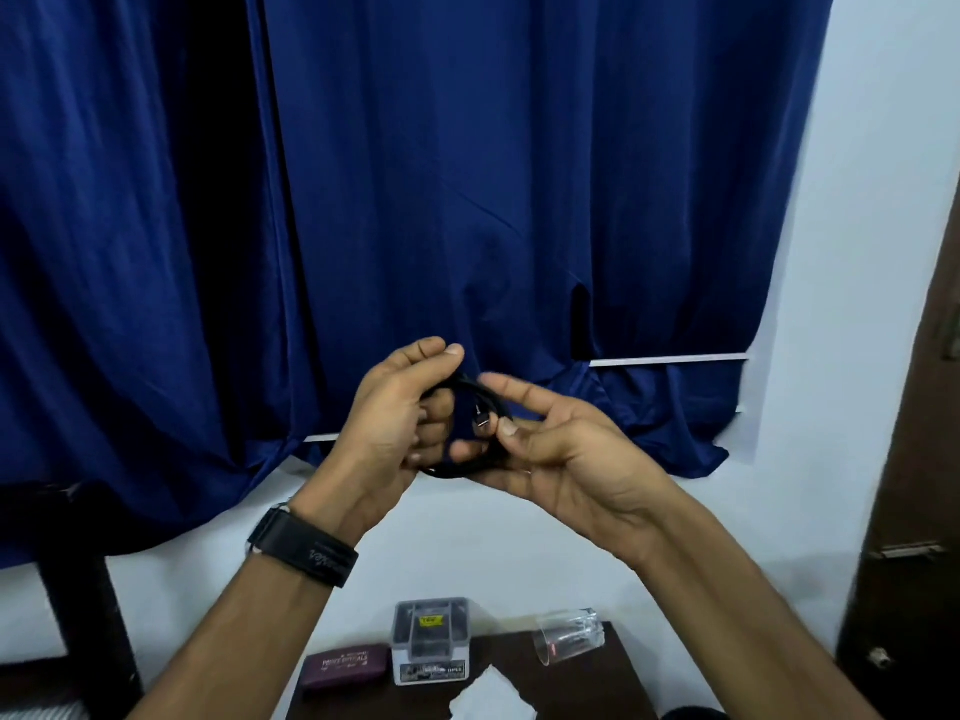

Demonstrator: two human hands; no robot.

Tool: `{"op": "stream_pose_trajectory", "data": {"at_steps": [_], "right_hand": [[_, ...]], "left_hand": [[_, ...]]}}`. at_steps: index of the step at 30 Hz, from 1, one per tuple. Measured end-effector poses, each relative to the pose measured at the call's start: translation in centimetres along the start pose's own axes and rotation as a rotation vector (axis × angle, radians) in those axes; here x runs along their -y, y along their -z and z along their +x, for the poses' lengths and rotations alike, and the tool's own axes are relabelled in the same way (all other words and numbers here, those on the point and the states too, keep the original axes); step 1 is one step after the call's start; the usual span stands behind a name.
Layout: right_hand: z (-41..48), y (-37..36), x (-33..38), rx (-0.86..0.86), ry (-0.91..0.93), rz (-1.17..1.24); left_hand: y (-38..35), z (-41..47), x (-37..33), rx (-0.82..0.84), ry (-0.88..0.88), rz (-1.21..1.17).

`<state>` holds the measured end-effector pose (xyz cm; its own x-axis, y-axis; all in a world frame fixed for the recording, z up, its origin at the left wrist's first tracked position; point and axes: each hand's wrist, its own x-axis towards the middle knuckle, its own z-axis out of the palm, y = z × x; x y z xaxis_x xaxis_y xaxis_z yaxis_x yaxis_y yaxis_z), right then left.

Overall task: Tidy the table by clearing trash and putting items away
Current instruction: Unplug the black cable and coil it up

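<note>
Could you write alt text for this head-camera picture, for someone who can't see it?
Two hands, left hand and right hand, hold a coiled black cable raised before a blue curtain. Below, a dark table carries a maroon case, a clear plastic box, a glass on its side and white paper.

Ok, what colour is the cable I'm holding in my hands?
Black. The cable shows best in the head view, against the blue curtain.
</note>
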<state>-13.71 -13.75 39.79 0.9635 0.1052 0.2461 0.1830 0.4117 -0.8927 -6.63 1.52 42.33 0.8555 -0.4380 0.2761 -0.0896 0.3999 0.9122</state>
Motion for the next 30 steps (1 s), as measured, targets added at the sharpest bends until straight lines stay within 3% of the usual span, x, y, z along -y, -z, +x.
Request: {"op": "stream_pose_trajectory", "data": {"at_steps": [3,7,9,11,17,24,30], "right_hand": [[0.1,0.2,0.1,0.065,0.078,0.084],[0.3,0.2,-0.8,-0.104,0.268,-0.452],[0.5,0.0,-1.0,-0.204,0.315,-0.553],[0.5,-0.2,-0.6,-0.217,0.237,-0.489],[0.3,0.6,0.6,-0.046,-0.105,-0.146],[0.1,1.8,0.2,-0.079,-0.066,0.009],[0.1,2.1,-0.4,-0.123,-0.049,-0.143]], "left_hand": [[-0.3,0.2,-0.2,0.019,0.006,-0.008],[-0.4,0.2,0.5,0.020,-0.017,0.035],[-0.3,-0.1,0.9,0.058,0.010,-0.035],[-0.1,-0.3,1.0,0.105,0.032,-0.082],[0.5,-1.2,1.0,0.245,0.127,-0.122],[2.2,-1.1,1.0,0.452,0.190,-0.393],[1.6,-0.7,2.6,0.260,0.025,-0.147]]}}
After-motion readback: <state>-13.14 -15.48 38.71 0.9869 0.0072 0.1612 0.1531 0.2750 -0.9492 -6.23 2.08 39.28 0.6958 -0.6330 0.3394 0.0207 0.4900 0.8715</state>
